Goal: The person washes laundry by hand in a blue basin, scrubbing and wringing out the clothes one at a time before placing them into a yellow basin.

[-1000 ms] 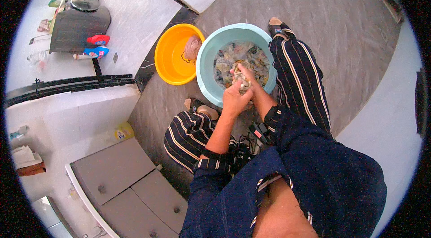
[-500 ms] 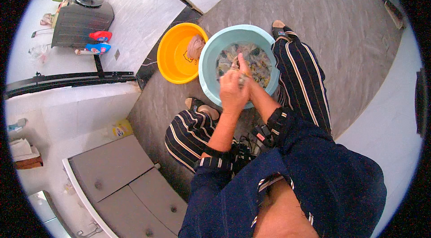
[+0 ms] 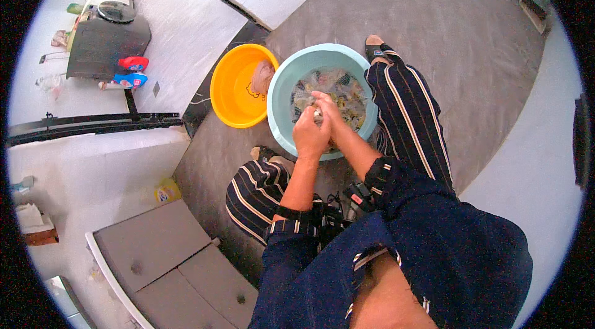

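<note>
A light blue basin stands on the floor between my legs. Patterned cloth in grey, white and yellow lies in water inside it. Over the near part of the basin, my left hand and my right hand press together, closed around a bunched bit of this cloth. A small pale piece shows between the fingers; the rest of it is hidden by my hands. Touching the blue basin on its left is a yellow basin, with a wadded pinkish cloth at its right side.
My striped trouser legs and sandalled feet flank the blue basin. A grey drawer cabinet stands at the lower left, with a yellow package by it. Upper left, beyond a black door track, are a dark washing machine and red and blue bottles.
My hands have drawn back a little toward me and the right fingers have folded over the cloth. The whole view has shifted slightly; the basins appear lower and further left.
</note>
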Demonstrator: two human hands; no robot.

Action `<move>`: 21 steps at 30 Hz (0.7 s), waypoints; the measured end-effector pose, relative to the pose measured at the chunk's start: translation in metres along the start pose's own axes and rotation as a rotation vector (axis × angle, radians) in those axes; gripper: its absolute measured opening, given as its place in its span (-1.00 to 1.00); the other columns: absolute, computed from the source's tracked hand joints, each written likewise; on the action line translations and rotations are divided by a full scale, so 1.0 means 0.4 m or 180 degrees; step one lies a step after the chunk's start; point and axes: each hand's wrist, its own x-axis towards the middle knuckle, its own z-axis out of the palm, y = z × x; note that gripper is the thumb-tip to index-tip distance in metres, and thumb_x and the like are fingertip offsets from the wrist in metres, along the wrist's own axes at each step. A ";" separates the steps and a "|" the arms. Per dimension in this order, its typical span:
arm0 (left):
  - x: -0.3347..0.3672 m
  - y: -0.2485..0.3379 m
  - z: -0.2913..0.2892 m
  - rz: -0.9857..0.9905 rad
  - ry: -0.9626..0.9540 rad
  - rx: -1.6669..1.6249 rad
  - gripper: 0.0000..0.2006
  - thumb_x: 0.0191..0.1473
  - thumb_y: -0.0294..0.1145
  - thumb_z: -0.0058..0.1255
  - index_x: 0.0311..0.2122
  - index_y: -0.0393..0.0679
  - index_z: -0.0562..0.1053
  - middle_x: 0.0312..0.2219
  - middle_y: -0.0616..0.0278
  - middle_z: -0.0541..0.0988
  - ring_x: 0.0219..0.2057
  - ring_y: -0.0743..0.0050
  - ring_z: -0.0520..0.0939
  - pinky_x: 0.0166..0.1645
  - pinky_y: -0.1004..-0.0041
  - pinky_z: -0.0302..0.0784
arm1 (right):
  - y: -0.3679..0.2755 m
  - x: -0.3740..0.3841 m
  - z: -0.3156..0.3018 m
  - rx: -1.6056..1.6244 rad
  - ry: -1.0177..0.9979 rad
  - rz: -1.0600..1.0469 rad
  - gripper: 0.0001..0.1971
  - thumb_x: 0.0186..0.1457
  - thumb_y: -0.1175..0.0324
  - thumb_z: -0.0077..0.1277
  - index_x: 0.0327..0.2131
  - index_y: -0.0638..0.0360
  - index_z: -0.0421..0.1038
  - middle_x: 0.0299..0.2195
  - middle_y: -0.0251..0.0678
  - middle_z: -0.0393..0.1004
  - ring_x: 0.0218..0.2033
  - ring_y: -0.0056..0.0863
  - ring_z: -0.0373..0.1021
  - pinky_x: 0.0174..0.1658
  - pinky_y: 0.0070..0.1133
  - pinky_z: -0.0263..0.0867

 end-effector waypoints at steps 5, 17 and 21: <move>0.024 -0.102 -0.010 -0.0920 0.0132 0.0128 -0.71 0.00 -0.19 -0.04 -0.32 -0.23 0.45 -0.51 -0.11 0.54 -0.45 -0.11 0.56 -0.38 0.18 0.44 | -0.005 -0.084 0.060 0.0714 -0.0756 0.0862 -0.73 0.07 0.50 -0.23 -0.15 0.21 0.36 -0.22 -0.31 0.42 -0.23 -0.52 0.37 -0.15 -0.57 0.30; 0.002 -0.085 0.007 -0.0568 0.0016 0.0154 -0.73 -0.02 -0.16 -0.06 -0.39 -0.19 0.41 -0.50 -0.12 0.53 -0.43 -0.17 0.54 -0.34 0.09 0.42 | -0.008 -0.053 0.036 0.1100 -0.1045 0.1308 -0.67 0.19 0.13 -0.30 -0.21 0.14 0.37 -0.27 -0.28 0.47 -0.27 -0.45 0.40 -0.15 -0.51 0.31; 0.009 -0.138 -0.007 -0.1164 0.0161 0.0315 -0.69 -0.01 -0.14 -0.08 -0.33 -0.20 0.44 -0.48 -0.12 0.54 -0.41 -0.17 0.55 -0.33 0.09 0.43 | -0.022 -0.104 0.088 0.0828 -0.0840 0.1139 -0.75 0.13 0.38 -0.25 -0.14 0.16 0.34 -0.25 -0.31 0.43 -0.27 -0.47 0.38 -0.13 -0.54 0.30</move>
